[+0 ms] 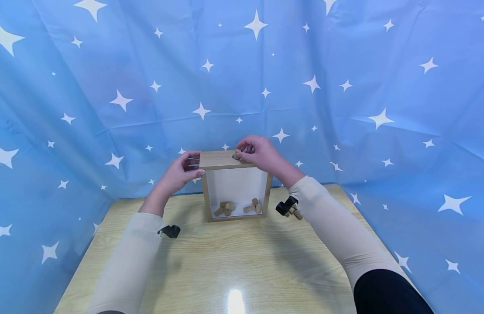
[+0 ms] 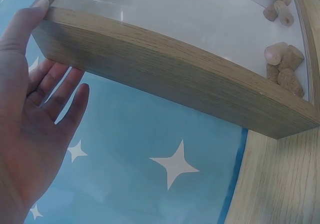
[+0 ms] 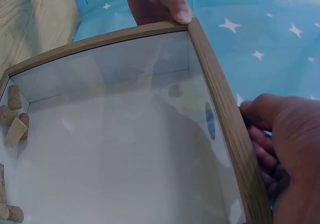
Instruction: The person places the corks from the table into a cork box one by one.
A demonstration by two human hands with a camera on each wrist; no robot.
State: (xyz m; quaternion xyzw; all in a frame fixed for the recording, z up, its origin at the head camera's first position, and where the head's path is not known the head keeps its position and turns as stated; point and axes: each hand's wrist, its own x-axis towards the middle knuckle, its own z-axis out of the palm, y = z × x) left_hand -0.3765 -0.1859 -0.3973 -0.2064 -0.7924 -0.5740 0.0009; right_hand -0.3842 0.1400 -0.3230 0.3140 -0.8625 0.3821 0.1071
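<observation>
A wooden display box [image 1: 205,196] with a clear front and a white inside stands upright on the table. Several corks [image 1: 227,206] lie on its floor in two groups. My left hand [image 1: 181,172] holds the box's upper left corner, thumb on the front edge and fingertips behind; the left wrist view shows this thumb [image 2: 31,22] on the frame. Above the top panel, my right hand [image 1: 261,152] pinches a cork [image 1: 238,152] at the round hole there. In the right wrist view the hole [image 3: 210,120] shows through the front, but the pinched cork is hidden behind the frame.
More loose corks [image 1: 296,213] lie on the wooden table [image 1: 210,261] right of the box, partly behind the right wrist's black camera [image 1: 286,206]. A blue curtain [image 1: 242,78] with white stars hangs close behind the box and along both sides.
</observation>
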